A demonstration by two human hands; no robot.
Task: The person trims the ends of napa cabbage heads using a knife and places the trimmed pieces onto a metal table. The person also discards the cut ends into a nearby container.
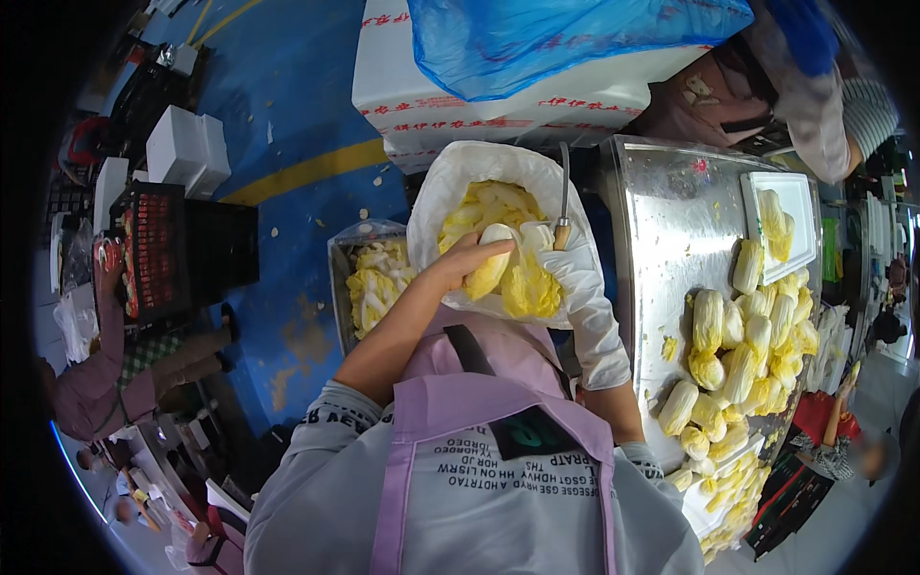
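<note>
My bare left hand (460, 260) grips a small napa cabbage (489, 269), with the thumb laid across its white stem end. In a white glove, my right hand (568, 260) holds a knife (564, 180) by its short wooden handle, the narrow blade pointing away from me. Between the hands is another yellow napa cabbage (530, 287), its leaves spread; I cannot tell whether the gloved fingers also hold it. Both hands are over a container lined with a white bag (449, 169). Inside it lie loose yellow and white cabbage leaves (496, 201).
To the right, a metal table (661, 208) carries a heap of napa cabbages (740, 366) and a white foam tray (803, 230). A bin of leaves (370, 284) stands left. Ahead, blue plastic (546, 43) covers white boxes (496, 118). Other people work on both sides.
</note>
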